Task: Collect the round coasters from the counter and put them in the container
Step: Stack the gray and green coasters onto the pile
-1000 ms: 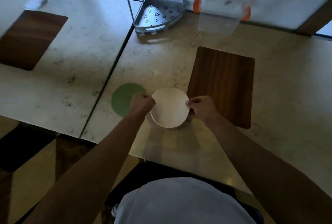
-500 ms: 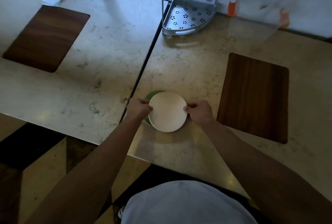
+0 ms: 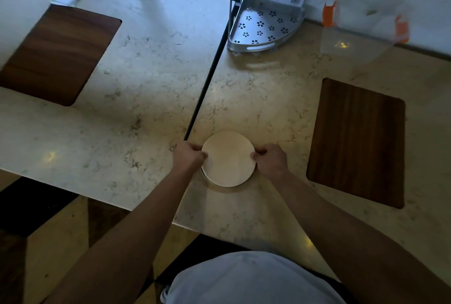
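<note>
A cream round coaster (image 3: 229,158) lies flat on the marble counter near its front edge, at the top of a thin stack whose lower edges show at the bottom left. My left hand (image 3: 189,156) grips the stack's left rim and my right hand (image 3: 269,159) grips its right rim. The green coaster is hidden under the cream one. A clear plastic container (image 3: 363,28) with orange clips stands at the back right against the wall, far from both hands.
A metal corner rack (image 3: 264,28) with flower holes stands at the back centre. A wooden mat (image 3: 358,140) lies right of the coasters, another wooden mat (image 3: 58,52) on the left table. A dark gap (image 3: 207,81) separates the two tabletops.
Both hands carried the cream coaster leftward over the green coaster and set it down on top, so the green one is now covered.
</note>
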